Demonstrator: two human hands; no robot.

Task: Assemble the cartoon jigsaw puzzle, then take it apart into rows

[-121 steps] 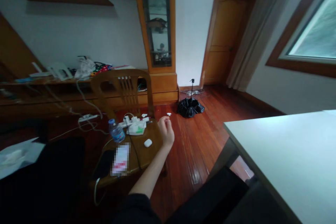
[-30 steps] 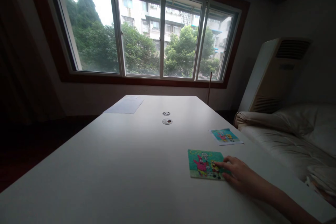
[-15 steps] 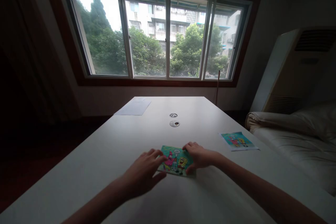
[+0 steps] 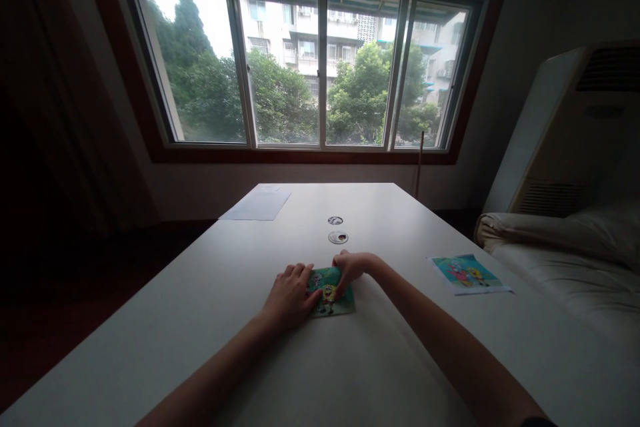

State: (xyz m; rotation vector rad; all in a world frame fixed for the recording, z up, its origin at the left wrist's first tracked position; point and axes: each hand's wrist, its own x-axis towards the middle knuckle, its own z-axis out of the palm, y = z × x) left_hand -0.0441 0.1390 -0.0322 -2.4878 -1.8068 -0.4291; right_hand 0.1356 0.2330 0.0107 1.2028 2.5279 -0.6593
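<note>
A small green cartoon puzzle board lies flat on the white table in front of me. My left hand rests on its left part, fingers bent down over it. My right hand curls over its far right corner, fingers gripping the edge. Both hands cover much of the picture. A second cartoon picture sheet lies alone on the table to the right, away from both hands.
Two round cable holes sit in the table's middle beyond the board. A pale sheet lies at the far left corner. A bed with white bedding stands right, under a tall air conditioner. A wide window faces me.
Four seconds ago I faced a wooden chair; now I face the table. Both hands have closed in over the puzzle board, which has slid slightly left and toward the table's middle.
</note>
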